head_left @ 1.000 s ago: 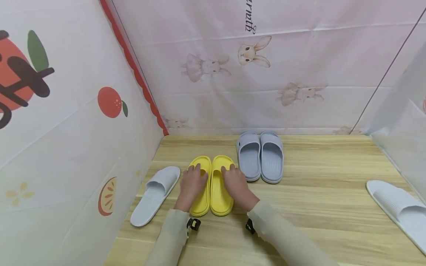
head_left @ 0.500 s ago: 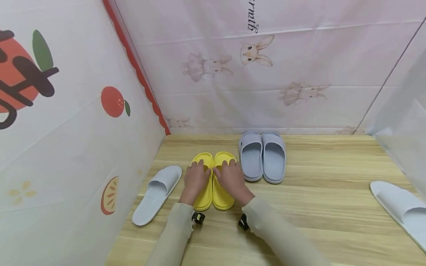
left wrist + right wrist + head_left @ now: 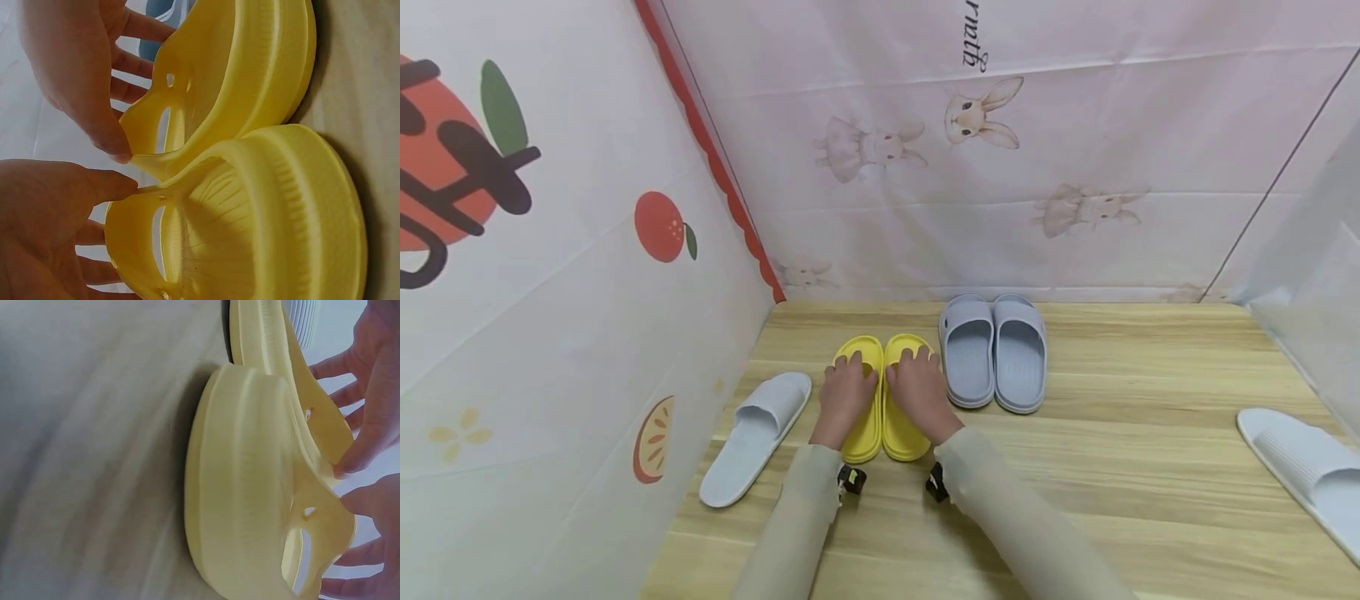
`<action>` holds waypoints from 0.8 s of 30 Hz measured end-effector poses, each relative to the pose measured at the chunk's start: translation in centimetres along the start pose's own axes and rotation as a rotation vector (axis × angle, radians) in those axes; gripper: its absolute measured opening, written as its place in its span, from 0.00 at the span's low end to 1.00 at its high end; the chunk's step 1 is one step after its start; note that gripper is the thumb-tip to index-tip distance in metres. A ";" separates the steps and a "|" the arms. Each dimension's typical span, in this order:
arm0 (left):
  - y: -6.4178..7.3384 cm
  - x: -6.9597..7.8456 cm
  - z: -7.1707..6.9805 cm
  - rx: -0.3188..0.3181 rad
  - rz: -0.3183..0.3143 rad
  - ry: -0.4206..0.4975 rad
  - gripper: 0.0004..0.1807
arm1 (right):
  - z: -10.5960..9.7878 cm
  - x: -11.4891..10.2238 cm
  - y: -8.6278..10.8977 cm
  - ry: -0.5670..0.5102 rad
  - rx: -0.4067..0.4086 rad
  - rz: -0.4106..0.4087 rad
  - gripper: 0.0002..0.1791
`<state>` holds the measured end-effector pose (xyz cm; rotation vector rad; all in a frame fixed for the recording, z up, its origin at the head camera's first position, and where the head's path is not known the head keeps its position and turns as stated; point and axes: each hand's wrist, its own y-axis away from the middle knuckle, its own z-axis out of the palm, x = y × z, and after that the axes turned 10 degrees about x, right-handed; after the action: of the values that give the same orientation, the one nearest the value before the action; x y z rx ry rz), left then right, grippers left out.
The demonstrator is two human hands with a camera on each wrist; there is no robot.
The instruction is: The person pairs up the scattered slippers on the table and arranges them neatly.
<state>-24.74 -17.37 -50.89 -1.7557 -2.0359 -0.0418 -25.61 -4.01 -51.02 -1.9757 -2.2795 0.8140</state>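
Note:
A pair of yellow slippers stands side by side on the wooden floor, toes away from me. My left hand grips the strap of the left yellow slipper, and my right hand grips that of the right yellow slipper. In the left wrist view the left thumb lies at the near strap's edge, its fingers over the outer side. The right wrist view has the right hand likewise pinching its strap. Both soles lie close along the floor, their inner edges together. Parts of the straps hide behind the hands.
Right of the yellow pair, grey slippers stand against the pink rabbit-print back wall. One white slipper lies slanted by the left wall; another white slipper is at the far right. The wood-grain floor runs between.
The yellow slippers have slid forward toward the back wall with both hands on them. My right hand has drawn closer to the left one. The grey and white slippers stay put.

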 end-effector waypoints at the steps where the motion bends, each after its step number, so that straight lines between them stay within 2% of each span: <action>1: -0.2 0.0 0.0 -0.001 -0.001 -0.004 0.31 | 0.0 0.0 -0.2 -0.003 0.001 0.003 0.24; 8: -1.7 0.2 0.0 -0.012 0.011 0.012 0.28 | 0.4 0.0 -1.5 -0.024 -0.012 0.030 0.25; 15: -2.9 0.1 0.6 -0.020 0.011 0.010 0.28 | 1.1 0.3 -2.7 0.011 -0.003 -0.032 0.25; 24: -5.1 0.5 1.7 -0.043 0.016 -0.007 0.27 | 1.8 0.7 -4.4 -0.001 -0.010 0.018 0.24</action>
<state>-30.13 -17.39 -50.87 -1.7998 -2.0398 -0.0749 -30.35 -4.30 -51.04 -2.0038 -2.2737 0.8067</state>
